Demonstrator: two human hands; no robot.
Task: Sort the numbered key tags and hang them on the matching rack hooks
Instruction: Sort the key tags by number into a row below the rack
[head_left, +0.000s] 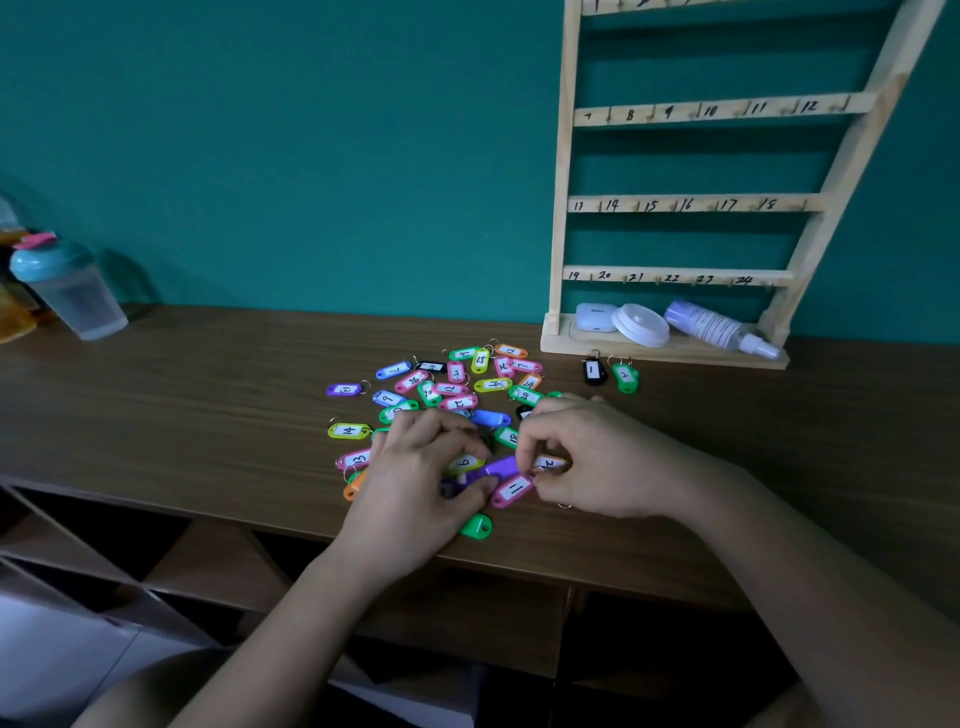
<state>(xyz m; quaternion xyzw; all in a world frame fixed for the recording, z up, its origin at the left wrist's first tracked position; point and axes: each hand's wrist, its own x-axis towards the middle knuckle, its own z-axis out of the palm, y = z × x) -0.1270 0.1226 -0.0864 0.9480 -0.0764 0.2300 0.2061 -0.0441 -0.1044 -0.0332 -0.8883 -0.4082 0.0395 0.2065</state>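
Pile of coloured plastic key tags (457, 389) lies loose on the brown wooden tabletop (208, 389), in front of the pale wooden hook rack (566, 208) and left of its base. My left hand (415, 467) sits on the pile's side farthest from the rack, fingers curled over tags; cannot tell whether they grip one. My right hand (587, 457) is beside it, thumb and forefinger pinching the end of the pink tag marked 11 (511, 490). Black tag marked 1 (593, 372) and green tag marked 2 (625, 376) lie apart, just before the rack's base
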